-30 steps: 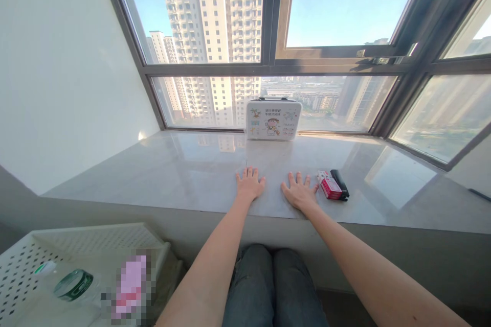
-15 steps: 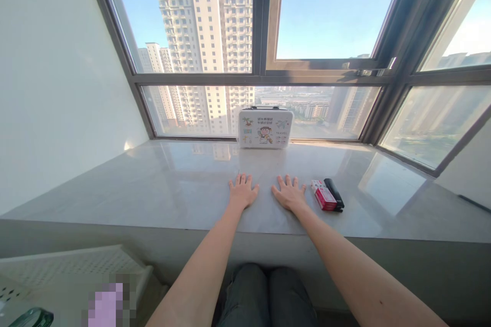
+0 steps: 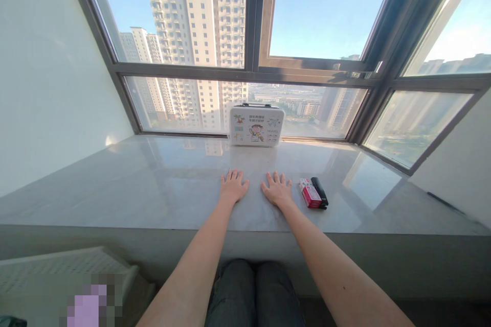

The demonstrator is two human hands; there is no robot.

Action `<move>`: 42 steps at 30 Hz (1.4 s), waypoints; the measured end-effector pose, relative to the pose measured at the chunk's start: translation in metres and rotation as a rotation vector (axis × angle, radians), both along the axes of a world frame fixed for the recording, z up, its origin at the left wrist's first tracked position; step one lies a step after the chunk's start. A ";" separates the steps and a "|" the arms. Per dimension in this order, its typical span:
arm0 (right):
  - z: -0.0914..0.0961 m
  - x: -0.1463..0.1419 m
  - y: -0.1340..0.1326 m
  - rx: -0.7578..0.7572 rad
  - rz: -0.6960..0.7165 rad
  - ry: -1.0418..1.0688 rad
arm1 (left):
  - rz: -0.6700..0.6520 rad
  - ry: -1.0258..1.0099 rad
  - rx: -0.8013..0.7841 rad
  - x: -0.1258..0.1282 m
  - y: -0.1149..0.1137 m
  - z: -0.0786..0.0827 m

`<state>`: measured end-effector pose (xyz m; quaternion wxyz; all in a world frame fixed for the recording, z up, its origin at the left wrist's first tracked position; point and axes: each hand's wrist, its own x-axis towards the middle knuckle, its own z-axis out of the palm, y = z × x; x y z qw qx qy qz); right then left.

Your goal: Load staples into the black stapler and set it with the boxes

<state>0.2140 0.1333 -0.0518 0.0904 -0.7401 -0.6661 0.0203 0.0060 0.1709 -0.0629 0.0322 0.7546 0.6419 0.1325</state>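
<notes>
My left hand (image 3: 232, 187) lies flat on the glossy grey windowsill (image 3: 153, 184), fingers spread and holding nothing. Beside it, my right hand (image 3: 276, 189) rests palm down in the same way, also with nothing in it. Just to the right of that hand are a small red and white box (image 3: 310, 194) and a black stapler (image 3: 319, 192), lying side by side and seemingly touching. Behind both hands a white case (image 3: 257, 126) with cartoon prints and a dark top handle stands upright against the window.
A dark-framed window (image 3: 184, 71) rises behind the sill, with a white wall (image 3: 46, 87) at the left. A thin dark strip (image 3: 445, 203) lies by the right wall. Below the sill at left stands a pale perforated container (image 3: 76, 263), its contents partly blurred out.
The whole view has shifted slightly, so the sill's objects and both hands appear a little further left. Both hands stay flat on the sill; the case, box and stapler keep their places.
</notes>
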 end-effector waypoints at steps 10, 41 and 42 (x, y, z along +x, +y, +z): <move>0.001 -0.003 -0.044 -0.008 0.016 0.006 | 0.022 0.011 0.008 -0.003 -0.054 -0.001; -0.009 -0.004 -0.099 0.023 0.027 0.011 | 0.030 0.020 0.032 -0.005 -0.088 -0.011; -0.009 -0.004 -0.097 0.021 0.026 0.010 | 0.032 0.018 0.033 -0.004 -0.086 -0.011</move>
